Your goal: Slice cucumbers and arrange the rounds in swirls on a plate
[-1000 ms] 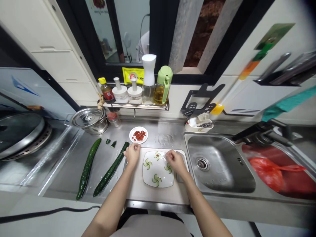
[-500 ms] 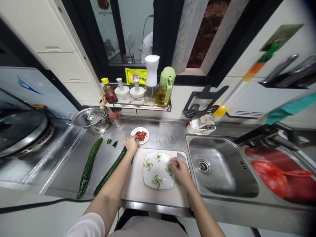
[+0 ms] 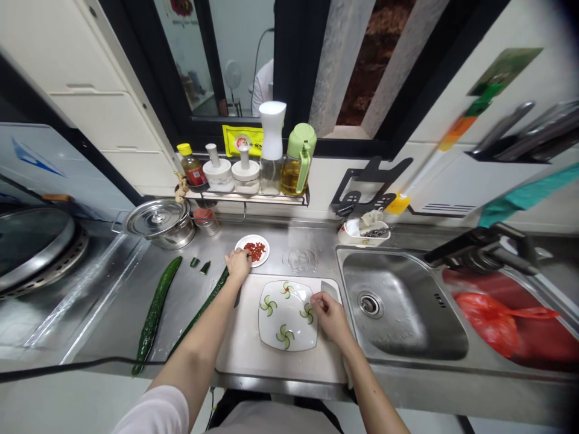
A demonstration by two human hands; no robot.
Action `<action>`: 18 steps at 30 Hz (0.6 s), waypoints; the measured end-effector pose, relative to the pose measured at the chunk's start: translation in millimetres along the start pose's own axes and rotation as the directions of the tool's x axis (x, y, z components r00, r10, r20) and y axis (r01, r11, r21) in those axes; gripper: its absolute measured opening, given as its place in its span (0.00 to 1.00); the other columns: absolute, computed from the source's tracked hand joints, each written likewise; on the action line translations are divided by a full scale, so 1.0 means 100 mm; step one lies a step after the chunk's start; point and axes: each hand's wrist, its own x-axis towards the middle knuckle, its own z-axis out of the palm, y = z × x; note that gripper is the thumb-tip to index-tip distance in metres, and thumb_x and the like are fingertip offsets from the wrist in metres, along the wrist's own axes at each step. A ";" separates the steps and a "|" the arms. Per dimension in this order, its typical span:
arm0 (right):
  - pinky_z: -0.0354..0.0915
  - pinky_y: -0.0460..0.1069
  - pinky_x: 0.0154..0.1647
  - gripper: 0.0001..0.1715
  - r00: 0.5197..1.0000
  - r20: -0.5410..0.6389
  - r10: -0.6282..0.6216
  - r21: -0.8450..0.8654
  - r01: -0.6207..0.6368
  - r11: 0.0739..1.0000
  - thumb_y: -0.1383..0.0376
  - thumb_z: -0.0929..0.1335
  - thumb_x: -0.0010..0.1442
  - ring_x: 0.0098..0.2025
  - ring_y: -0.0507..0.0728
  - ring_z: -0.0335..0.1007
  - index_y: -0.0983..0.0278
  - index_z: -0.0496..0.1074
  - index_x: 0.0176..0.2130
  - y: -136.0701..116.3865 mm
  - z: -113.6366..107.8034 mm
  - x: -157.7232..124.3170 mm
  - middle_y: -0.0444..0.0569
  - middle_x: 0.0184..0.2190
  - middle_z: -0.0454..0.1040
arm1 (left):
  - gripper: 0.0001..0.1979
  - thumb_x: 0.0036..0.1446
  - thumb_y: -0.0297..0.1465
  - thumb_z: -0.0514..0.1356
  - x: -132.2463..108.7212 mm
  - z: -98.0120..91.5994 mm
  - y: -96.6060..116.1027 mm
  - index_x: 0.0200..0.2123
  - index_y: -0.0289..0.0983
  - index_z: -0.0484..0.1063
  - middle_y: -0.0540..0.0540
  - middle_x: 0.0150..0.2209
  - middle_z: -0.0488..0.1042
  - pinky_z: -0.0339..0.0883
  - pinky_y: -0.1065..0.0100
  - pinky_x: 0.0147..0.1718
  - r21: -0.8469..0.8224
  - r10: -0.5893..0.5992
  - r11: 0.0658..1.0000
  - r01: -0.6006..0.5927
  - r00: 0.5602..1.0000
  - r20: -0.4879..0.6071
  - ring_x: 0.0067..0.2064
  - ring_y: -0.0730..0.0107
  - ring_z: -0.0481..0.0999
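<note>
Left of the sink (image 3: 407,301), I'm seeing the cutting board (image 3: 271,369) lying flat, the white plate (image 3: 292,313) sitting on it. The right hand (image 3: 330,313) is hovering at the plate's right edge, the left hand (image 3: 238,264) at the left edge of the small dish (image 3: 265,256) beyond the board; fingers are curling on both, but I'm not managing to tell whether either pinch is closed or loaded. Four green pinwheels (image 3: 284,336) are lying around the plate, red bits (image 3: 257,250) in the dish beside the left fingertips.
</note>
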 end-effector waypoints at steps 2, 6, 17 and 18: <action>0.51 0.45 0.25 0.15 1.000 0.003 -0.001 -0.002 0.001 1.000 0.54 0.63 0.57 0.22 0.50 0.53 0.62 0.69 0.30 0.01 0.00 -0.01 0.37 0.18 0.54 | 0.11 0.59 0.33 0.56 0.00 0.01 0.01 0.42 0.45 0.77 0.43 0.47 0.74 0.54 0.54 0.50 0.006 -0.007 1.000 0.007 1.000 0.012 0.50 0.54 0.69; 0.52 0.45 0.25 0.14 1.000 0.003 0.005 -0.003 -0.005 1.000 0.54 0.63 0.57 0.22 0.50 0.54 0.62 0.69 0.31 -0.01 0.01 -0.01 0.37 0.18 0.55 | 0.10 0.57 0.31 0.57 -0.02 0.00 0.02 0.41 0.45 0.76 0.44 0.47 0.74 0.55 0.55 0.49 0.006 -0.033 0.999 0.033 0.999 0.033 0.51 0.55 0.69; 0.52 0.45 0.24 0.15 1.000 0.010 0.017 0.003 -0.017 1.000 0.54 0.64 0.55 0.22 0.50 0.53 0.62 0.70 0.31 0.00 0.02 -0.04 0.38 0.18 0.55 | 0.10 0.59 0.31 0.55 -0.12 -0.08 0.00 0.41 0.44 0.75 0.43 0.48 0.73 0.55 0.56 0.49 0.016 0.004 1.000 -0.004 1.000 0.021 0.51 0.56 0.69; 0.52 0.45 0.24 0.15 1.000 0.009 0.015 0.005 -0.015 1.000 0.54 0.64 0.55 0.21 0.50 0.53 0.62 0.70 0.31 0.01 0.02 -0.04 0.38 0.18 0.55 | 0.10 0.59 0.32 0.56 -0.12 -0.08 0.00 0.40 0.44 0.76 0.43 0.48 0.73 0.55 0.56 0.50 0.016 0.012 1.000 -0.013 0.999 0.033 0.51 0.55 0.69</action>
